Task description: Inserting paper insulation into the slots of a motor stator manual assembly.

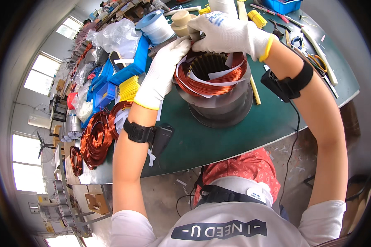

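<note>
A grey metal motor stator (218, 103) stands on the green table (218, 140), with copper wire windings (202, 84) and white paper insulation strips around its top opening. My left hand (163, 70), in a white glove, presses against the left side of the windings. My right hand (228, 31), also gloved, lies curled over the far rim of the windings. Both fingertip areas meet at the back of the stator, where what they grip is hidden.
Loose copper coils (97, 138) lie at the table's left edge. Blue bins (132, 66), yellow sleeves (129, 88), a white tape spool (158, 26), plastic bags and hand tools (317, 61) crowd the far side. Black wrist straps with a cable sit on both forearms.
</note>
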`<state>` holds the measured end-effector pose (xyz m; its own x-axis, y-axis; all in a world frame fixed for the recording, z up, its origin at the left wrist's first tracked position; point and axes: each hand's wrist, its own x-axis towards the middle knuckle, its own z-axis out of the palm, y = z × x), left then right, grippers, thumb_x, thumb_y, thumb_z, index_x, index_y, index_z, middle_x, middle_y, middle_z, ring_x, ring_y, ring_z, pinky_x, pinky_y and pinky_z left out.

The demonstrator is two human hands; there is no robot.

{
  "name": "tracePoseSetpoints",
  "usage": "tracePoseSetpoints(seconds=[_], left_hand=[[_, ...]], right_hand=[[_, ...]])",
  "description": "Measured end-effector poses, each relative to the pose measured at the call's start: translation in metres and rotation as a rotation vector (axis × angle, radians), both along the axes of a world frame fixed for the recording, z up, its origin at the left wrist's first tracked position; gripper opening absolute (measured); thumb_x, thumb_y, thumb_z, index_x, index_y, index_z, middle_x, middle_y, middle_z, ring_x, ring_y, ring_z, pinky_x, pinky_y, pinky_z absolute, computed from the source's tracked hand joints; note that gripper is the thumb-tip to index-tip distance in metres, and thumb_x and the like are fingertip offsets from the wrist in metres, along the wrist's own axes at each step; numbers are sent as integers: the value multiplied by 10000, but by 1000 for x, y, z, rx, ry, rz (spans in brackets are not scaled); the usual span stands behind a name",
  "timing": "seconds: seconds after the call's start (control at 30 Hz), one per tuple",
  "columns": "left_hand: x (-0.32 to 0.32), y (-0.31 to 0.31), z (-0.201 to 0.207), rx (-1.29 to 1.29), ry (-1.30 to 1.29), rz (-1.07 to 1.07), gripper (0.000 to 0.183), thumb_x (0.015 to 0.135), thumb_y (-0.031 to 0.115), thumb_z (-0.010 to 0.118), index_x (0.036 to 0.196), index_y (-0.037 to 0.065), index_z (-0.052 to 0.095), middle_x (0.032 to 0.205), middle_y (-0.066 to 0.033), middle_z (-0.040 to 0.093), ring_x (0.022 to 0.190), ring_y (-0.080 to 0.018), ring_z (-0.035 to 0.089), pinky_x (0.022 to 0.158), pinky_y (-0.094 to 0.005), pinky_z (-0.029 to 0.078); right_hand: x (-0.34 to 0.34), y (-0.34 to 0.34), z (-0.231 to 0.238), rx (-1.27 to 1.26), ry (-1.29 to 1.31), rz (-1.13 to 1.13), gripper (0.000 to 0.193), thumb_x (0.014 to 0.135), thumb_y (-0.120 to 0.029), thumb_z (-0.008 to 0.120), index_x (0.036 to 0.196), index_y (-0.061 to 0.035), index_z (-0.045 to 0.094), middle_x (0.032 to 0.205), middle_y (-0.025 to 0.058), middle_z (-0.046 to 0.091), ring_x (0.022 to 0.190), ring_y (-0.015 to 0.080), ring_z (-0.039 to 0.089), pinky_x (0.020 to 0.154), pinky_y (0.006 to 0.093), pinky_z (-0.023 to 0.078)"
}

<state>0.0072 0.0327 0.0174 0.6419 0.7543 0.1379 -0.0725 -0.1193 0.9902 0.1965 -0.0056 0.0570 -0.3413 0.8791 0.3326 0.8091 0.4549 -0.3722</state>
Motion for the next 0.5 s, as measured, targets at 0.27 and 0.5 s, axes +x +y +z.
tracePoseSetpoints(seconds=[0.27,0.5], left_hand=[[1,27,-5,-110,-35,-44,329,971,263,594,1177,9,633,1069,-63,675,955,-118,638,868,-264,512],[-9,37,26,566,560,140,492,902,350,702,1222,-10,604,1077,-73,677,985,-137,623,898,-273,485]], right_hand=[[-4,7,-11,121,-108,-141,260,889,-228,613,1080,-68,688,788,120,701,744,272,696,700,389,546],[-3,-12,-16,121,-147,-337,308,833,-243,634,1105,-113,699,967,152,725,933,277,705,877,370,523]])
